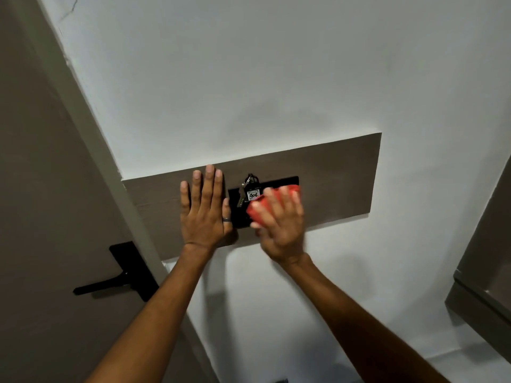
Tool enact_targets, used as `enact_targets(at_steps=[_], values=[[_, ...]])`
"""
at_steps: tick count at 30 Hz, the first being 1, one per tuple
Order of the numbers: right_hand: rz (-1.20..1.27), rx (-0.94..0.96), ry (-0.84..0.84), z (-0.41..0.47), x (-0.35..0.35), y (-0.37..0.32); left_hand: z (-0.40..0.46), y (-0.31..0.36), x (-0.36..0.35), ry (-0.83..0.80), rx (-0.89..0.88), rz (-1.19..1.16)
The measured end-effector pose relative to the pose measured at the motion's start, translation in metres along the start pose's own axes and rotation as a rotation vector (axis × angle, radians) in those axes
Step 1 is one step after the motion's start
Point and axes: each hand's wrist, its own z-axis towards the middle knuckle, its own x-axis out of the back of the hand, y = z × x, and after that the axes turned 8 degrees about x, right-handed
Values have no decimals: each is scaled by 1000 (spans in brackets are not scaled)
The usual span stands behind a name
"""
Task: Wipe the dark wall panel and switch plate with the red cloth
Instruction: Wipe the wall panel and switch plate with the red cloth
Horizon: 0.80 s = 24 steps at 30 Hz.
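Stretching from lower left to upper right across the middle of the frame, the dark wall panel (331, 178) sets its long axis along a shallow diagonal, and the black switch plate (276, 182) sits at its centre on the same slant. The red cloth (255, 210) lies over the plate's right part, bunched under the right hand (279, 225), whose fingers curl loosely around it and press it to the surface; the hand is blurred, so I judge a stroke is under way. A key tag marked 406 (253, 194) hangs just left of the cloth, nearly touching it. Unwiped panel runs up and right of the cloth, so the right hand is nearer to it. The left hand (206, 211) lies flat and empty, fingers spread, on the panel's left part, beside the plate.
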Motion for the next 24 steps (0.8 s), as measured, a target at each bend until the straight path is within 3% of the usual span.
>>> enact_targets(at_steps=[2,4,9,10,14,15,19,23,24], values=[[-85,257,-23,7,-15,-1,0,-2,-1,1,-11,1],[-156,334,-11,9,-25,13,-3,-4,-2,-3,-9,-10],[-141,-207,157,7,-54,-34,-2,-3,-2,-6,1,-12],[-154,-172,159,8,-54,-36,1,-3,-3,3,-15,-4],[-138,392,20,5,-22,26,-4,-3,-1,0,-1,-23],[-133,383,12,2,-22,29,-4,-2,-1,-1,0,-21],[-180,-20,79,-4,-48,-24,-1,-3,-2,-12,1,-1],[-110,338,-5,-1,-23,21,-4,-3,-2,-3,3,-12],[-98,317,-11,-2,-19,28,-4,-2,-1,-6,9,-16]])
